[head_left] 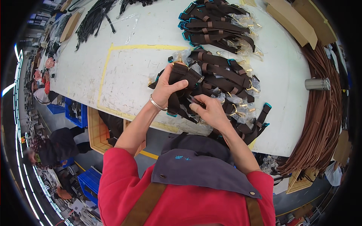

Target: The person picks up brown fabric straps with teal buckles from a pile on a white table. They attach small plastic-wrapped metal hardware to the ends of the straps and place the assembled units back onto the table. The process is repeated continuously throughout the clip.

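The left hand (166, 87) is clenched around a bundle of dark brown straps (183, 77), thumb across the front and fingers wrapped behind, lifting the bundle a little above the worktop (132, 71). A silver bracelet (156, 104) sits on that wrist. The right hand (208, 109) pinches the lower ends of the same straps between thumb and fingertips, just beside the left hand. Both hands work near the worktop's near edge, where the bundle hangs slightly past the yellow tape line (107, 69).

To the right of the hands, touching the held bundle, lies a pile of the same brown straps (230, 75) with gold clasps in clear plastic wrap and teal tips; its lowest straps reach over the near edge. A second pile of straps (217, 26) lies farther back, near the far edge, a little apart from the first.

The left half of the worktop, inside the yellow tape outline, is bare white surface, giving open room from the hands out toward the left edge. At the far left corner lie black cords (92, 19) and a flat cardboard piece (71, 26). At the right edge a metal cylinder (317, 84) lies on its side, beside a thick sheaf of brown leather strips (324, 116) that drapes over that edge. Cardboard boxes (292, 22) stand at the far right corner.

Below the near edge, yellow and blue crates (97, 130) stand on the floor.
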A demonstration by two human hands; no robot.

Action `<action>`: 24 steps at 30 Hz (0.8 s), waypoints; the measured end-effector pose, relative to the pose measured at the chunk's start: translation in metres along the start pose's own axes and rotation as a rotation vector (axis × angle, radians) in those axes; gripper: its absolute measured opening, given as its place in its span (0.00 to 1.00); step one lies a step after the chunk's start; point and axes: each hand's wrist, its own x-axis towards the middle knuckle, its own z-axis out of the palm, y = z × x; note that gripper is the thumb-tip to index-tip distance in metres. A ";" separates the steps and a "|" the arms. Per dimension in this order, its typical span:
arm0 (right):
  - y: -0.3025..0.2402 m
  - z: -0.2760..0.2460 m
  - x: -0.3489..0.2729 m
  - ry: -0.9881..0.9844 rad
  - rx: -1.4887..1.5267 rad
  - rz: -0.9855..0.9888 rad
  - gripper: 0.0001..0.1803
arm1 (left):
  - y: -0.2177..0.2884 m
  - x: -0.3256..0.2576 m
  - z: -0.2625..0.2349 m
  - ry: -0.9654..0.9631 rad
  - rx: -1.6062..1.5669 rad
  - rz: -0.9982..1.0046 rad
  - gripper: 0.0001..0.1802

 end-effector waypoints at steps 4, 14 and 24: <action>0.008 0.018 0.015 0.091 -0.083 -0.177 0.15 | -0.008 0.003 -0.004 -0.009 0.086 0.060 0.26; 0.025 0.010 0.007 0.078 0.285 -0.078 0.20 | 0.020 -0.001 -0.019 0.052 -0.086 0.148 0.29; -0.001 -0.016 -0.011 -0.071 0.395 0.041 0.14 | 0.145 -0.019 -0.055 -0.100 0.089 0.685 0.29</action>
